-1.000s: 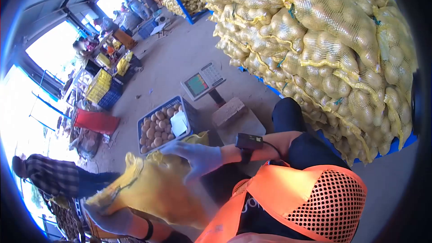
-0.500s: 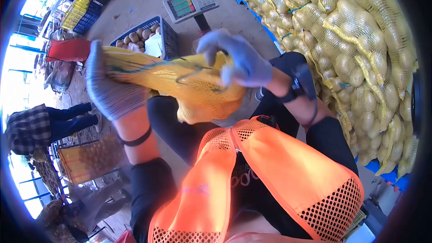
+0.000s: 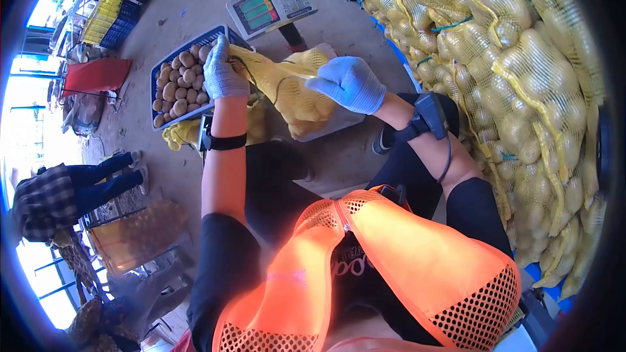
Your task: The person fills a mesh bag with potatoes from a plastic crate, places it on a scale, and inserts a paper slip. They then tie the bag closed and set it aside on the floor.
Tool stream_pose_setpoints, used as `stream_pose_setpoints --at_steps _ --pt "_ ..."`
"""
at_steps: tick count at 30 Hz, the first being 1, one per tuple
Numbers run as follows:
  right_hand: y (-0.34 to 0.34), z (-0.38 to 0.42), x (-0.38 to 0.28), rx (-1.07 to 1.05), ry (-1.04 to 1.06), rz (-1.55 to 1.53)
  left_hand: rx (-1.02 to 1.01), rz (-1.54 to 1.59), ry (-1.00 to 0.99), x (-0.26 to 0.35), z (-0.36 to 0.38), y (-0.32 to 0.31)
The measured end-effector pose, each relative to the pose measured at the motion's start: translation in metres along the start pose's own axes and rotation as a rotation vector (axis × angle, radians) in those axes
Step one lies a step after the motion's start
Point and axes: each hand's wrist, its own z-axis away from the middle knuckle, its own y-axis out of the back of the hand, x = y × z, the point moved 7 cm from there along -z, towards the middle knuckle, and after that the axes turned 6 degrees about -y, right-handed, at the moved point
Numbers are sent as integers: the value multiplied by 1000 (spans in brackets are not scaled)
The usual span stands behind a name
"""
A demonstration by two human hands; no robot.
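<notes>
A yellow mesh bag (image 3: 303, 101), bulging with round contents like potatoes, rests on the low platform (image 3: 336, 124) of a scale. My left hand (image 3: 225, 75), in a pale glove, is closed on the bag's upper left end beside a blue crate (image 3: 158, 120) of potatoes (image 3: 176, 88). Also gloved, my right hand (image 3: 352, 83) is clenched at the bag's right side, and a strip of yellow mesh stretches taut into the fist. A dark cord loops across the bag between the hands. The scale's display (image 3: 272, 5) stands just beyond it.
Filled mesh sacks (image 3: 482, 58) are stacked high along the right on a blue base. More yellow mesh (image 3: 182, 135) lies under the crate's near side. At left are a person in a checked shirt (image 3: 45, 199), a red cloth (image 3: 98, 75) and a yellow-and-blue crate stack (image 3: 107, 19).
The bag has come down from in front of my chest onto the scale platform. My left hand has shifted right with it, and my right hand has closed from a loose, spread pose.
</notes>
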Motion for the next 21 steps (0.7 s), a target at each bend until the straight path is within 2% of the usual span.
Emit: stream_pose_setpoints --at_steps 3,4,5,6,7,8,9,11,13,15,17,19,21 --pt "-20 -12 2 -51 43 -55 -86 -151 -143 -15 -33 22" --pt "-27 -15 10 -29 81 -18 -134 -387 -150 -18 -38 27" --pt "-34 -16 17 -4 120 20 -121 -443 -138 -24 -35 25" --pt "-43 -12 27 -10 116 17 -109 -498 -126 -32 -32 22" --pt "-51 -8 44 -9 32 18 -130 -703 -98 -37 -32 25" --pt "-56 -5 59 -8 -51 21 -84 -594 18 -69 -52 51" --pt "-58 -6 68 10 -133 -1 -104 -592 -7 -72 -54 51" --pt "-59 -8 68 23 -99 -3 -115 -591 -27 -78 -57 57" --pt "-55 -11 64 46 -64 -4 -226 -633 -25 -84 -61 57" --pt "-56 -13 69 -70 -189 -110 -265 -644 -75 -78 -54 52" --pt "-44 -18 68 -21 -142 -53 -346 -617 -145 -78 -51 56" --pt "-31 -24 68 40 -83 21 -176 -588 -99 -69 -35 68" --pt "-10 -25 72 261 -100 72 -63 -480 -225 -66 -16 88"
